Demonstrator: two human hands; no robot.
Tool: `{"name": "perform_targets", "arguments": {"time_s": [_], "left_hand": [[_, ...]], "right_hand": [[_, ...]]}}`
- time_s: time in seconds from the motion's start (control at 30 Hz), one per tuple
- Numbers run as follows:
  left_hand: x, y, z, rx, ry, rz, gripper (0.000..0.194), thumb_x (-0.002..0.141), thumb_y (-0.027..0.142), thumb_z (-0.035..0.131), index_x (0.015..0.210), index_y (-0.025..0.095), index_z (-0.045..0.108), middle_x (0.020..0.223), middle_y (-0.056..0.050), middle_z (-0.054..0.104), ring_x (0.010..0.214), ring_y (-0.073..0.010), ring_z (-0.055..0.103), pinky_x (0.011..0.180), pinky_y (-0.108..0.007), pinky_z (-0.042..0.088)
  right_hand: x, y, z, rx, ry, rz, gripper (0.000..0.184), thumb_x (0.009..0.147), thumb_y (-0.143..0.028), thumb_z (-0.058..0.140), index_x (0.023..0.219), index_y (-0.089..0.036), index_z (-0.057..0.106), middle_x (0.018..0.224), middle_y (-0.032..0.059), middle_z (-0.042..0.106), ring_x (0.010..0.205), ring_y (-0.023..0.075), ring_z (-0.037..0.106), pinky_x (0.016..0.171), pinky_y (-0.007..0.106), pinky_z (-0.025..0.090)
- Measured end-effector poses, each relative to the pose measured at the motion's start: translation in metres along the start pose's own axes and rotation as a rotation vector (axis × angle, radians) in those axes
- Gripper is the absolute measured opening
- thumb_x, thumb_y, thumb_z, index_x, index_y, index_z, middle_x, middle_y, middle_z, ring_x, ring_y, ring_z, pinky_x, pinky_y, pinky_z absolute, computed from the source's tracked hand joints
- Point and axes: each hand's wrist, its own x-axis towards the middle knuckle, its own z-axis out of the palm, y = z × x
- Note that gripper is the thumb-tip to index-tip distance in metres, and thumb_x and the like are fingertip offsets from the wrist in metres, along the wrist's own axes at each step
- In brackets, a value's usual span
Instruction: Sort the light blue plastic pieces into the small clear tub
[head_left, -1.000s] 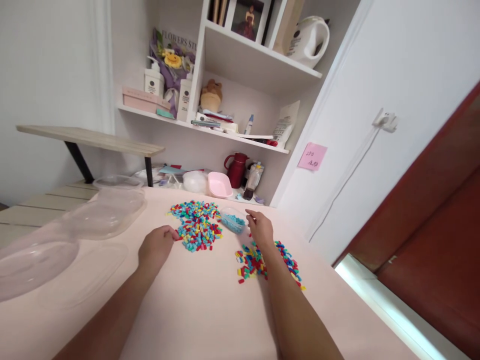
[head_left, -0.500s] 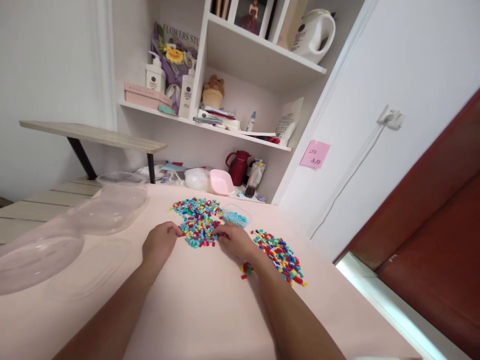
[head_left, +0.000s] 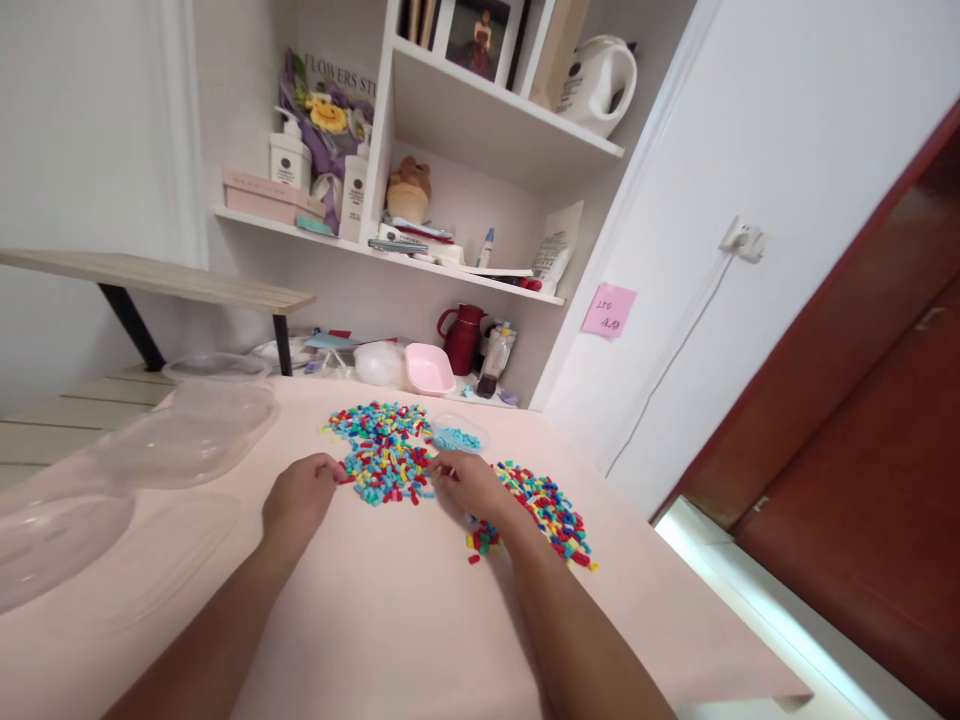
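Small colourful building bricks lie in a near pile point(head_left: 386, 470) that joins a far pile point(head_left: 379, 420) behind it. At the near pile's left edge is my left hand point(head_left: 300, 497), its fingers curled together by a red brick; whether it grips one is hidden. My right hand point(head_left: 474, 485) reaches the pile's right edge with thumb and fingers pinched, and what they hold is too small to make out. Just beyond it, a clear plastic tub point(head_left: 484, 430) contains light-blue bricks point(head_left: 456, 439). Another mixed pile point(head_left: 551, 510) spreads to the right, partly behind my right forearm.
Clear plastic containers point(head_left: 202, 440) and a clear lid point(head_left: 150, 570) occupy the left side of the pink-covered table point(head_left: 390, 620). At the back are a pink basin point(head_left: 429, 370), a red jug point(head_left: 463, 338) and a bottle point(head_left: 495, 360). A raised wooden shelf point(head_left: 150, 278) stands left.
The camera view has turned slightly, shifting the scene left. Both hands stay at the edges of the near pile, with little change in their pose.
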Motion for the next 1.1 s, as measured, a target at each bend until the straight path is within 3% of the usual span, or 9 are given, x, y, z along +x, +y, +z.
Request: {"name": "perform_targets", "arguments": {"time_s": [0.13, 0.27, 0.43, 0.77, 0.97, 1.03, 1.1], "left_hand": [[0.0, 0.0, -0.001, 0.013, -0.003, -0.009, 0.024, 0.071, 0.021, 0.044, 0.07, 0.027, 0.068, 0.083, 0.002, 0.072, 0.073, -0.018, 0.062, 0.057, -0.027, 0.037], [0.001, -0.003, 0.0, 0.01, 0.002, 0.004, 0.025, 0.072, 0.022, 0.043, 0.071, 0.027, 0.067, 0.083, 0.003, 0.072, 0.073, -0.0171, 0.062, 0.057, -0.027, 0.037], [0.002, -0.003, 0.002, -0.014, 0.007, 0.015, 0.024, 0.072, 0.022, 0.043, 0.069, 0.026, 0.067, 0.083, 0.003, 0.072, 0.07, -0.016, 0.062, 0.056, -0.025, 0.037], [0.004, -0.004, 0.002, 0.003, 0.0, 0.007, 0.025, 0.072, 0.021, 0.043, 0.071, 0.026, 0.067, 0.08, 0.002, 0.072, 0.072, -0.0169, 0.063, 0.056, -0.026, 0.037], [0.001, -0.002, 0.001, 0.003, 0.003, 0.003, 0.025, 0.072, 0.021, 0.043, 0.071, 0.026, 0.068, 0.08, 0.002, 0.072, 0.075, -0.0172, 0.064, 0.057, -0.026, 0.038], [-0.001, 0.0, 0.0, -0.004, 0.004, 0.004, 0.025, 0.072, 0.021, 0.043, 0.07, 0.026, 0.068, 0.082, 0.002, 0.073, 0.077, -0.0171, 0.064, 0.058, -0.026, 0.038], [-0.003, 0.001, -0.001, -0.006, 0.005, 0.01, 0.025, 0.073, 0.021, 0.043, 0.069, 0.026, 0.068, 0.084, 0.002, 0.073, 0.078, -0.0171, 0.064, 0.059, -0.025, 0.038]], "right_hand": [[0.002, -0.003, 0.002, -0.037, 0.01, 0.003, 0.03, 0.08, -0.014, 0.049, 0.102, -0.027, 0.067, 0.102, 0.0024, 0.066, 0.087, 0.0162, 0.058, 0.075, 0.025, 0.04], [0.0, -0.004, -0.002, -0.009, -0.028, 0.037, 0.023, 0.078, -0.014, 0.051, 0.092, -0.024, 0.067, 0.095, 0.0016, 0.065, 0.082, 0.0147, 0.058, 0.07, 0.023, 0.039], [-0.003, -0.002, -0.006, -0.024, -0.035, 0.047, 0.029, 0.079, -0.016, 0.054, 0.103, -0.024, 0.067, 0.097, 0.003, 0.065, 0.08, 0.0139, 0.057, 0.071, 0.023, 0.039], [-0.002, -0.003, -0.004, -0.042, -0.066, 0.07, 0.018, 0.073, -0.025, 0.065, 0.09, -0.025, 0.07, 0.092, 0.0006, 0.067, 0.08, 0.0152, 0.06, 0.068, 0.023, 0.039], [-0.002, -0.007, -0.004, -0.048, 0.015, 0.067, 0.015, 0.074, -0.019, 0.06, 0.082, -0.027, 0.07, 0.085, -0.0015, 0.07, 0.077, 0.0158, 0.06, 0.065, 0.024, 0.039], [-0.002, -0.003, -0.01, 0.029, 0.119, 0.017, 0.015, 0.076, -0.021, 0.059, 0.084, -0.025, 0.07, 0.085, -0.0006, 0.069, 0.076, 0.0153, 0.06, 0.067, 0.025, 0.041], [0.0, 0.004, -0.017, 0.101, 0.315, -0.002, 0.016, 0.08, -0.026, 0.056, 0.088, -0.024, 0.069, 0.087, 0.0015, 0.068, 0.073, 0.0152, 0.059, 0.069, 0.026, 0.043]]}}
